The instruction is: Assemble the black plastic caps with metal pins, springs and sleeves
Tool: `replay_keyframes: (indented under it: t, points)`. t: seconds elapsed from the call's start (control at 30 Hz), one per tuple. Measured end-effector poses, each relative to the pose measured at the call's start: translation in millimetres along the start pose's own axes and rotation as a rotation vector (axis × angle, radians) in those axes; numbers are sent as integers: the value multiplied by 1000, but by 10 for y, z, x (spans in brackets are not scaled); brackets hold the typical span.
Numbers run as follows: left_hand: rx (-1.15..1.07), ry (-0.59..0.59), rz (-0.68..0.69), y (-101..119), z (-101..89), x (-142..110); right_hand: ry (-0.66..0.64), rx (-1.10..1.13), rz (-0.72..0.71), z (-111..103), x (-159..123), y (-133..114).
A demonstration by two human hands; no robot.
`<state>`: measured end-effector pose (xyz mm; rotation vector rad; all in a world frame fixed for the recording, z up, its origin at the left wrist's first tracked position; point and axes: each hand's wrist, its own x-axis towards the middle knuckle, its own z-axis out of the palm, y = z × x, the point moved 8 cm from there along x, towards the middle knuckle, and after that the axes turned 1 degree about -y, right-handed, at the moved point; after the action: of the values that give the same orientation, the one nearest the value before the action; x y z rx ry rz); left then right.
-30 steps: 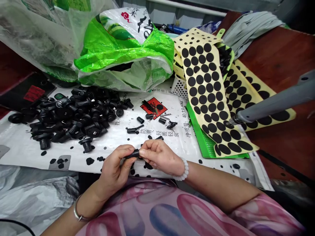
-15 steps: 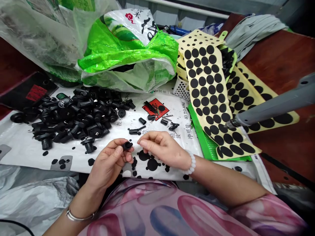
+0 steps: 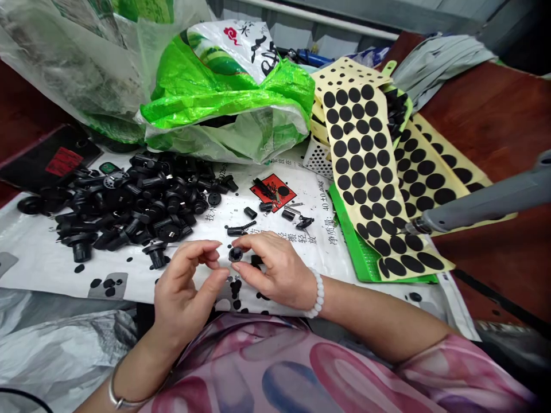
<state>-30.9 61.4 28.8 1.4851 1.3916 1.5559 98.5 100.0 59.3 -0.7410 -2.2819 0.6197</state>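
Observation:
My right hand [image 3: 275,269] pinches a small round black plastic part [image 3: 235,254] between thumb and forefinger, its hollow end facing me. Just left of it, my left hand [image 3: 187,287] is open, thumb and fingers apart with nothing between them. Beyond the hands lie a black cylinder with a thin ribbed stem [image 3: 241,230], short black tubes [image 3: 250,213] and a winged black piece [image 3: 305,222]. To the left spreads a heap of black plastic parts [image 3: 142,198], some with metal tabs.
A green and white woven sack [image 3: 228,97] stands behind the heap. At right, sheets of round black stickers [image 3: 365,155] lie over a green tray [image 3: 357,252] and a white perforated basket [image 3: 317,158]. A grey electric screwdriver [image 3: 486,201] reaches in from the right edge.
The black part has passed from my left hand to my right. My left fingers have opened, and my right hand has moved slightly left and down.

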Motion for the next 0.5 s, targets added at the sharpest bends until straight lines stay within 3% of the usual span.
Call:
replay_keyframes:
  t: [0.07, 0.13, 0.23, 0.37, 0.5]
  points:
    - [178, -101, 158, 170, 48, 36, -39, -50, -2, 41, -4, -12]
    - [292, -173, 191, 214, 88, 61, -61, -61, -3, 69, -9, -12]
    - [281, -181, 40, 100, 48, 76, -47, -41, -7, 41, -21, 7]
    - [93, -102, -227, -102, -6, 42, -9, -41, -81, -31, -53, -15]
    - [-47, -25, -340, -208, 55, 31, 61, -135, -175, -52, -97, -55]
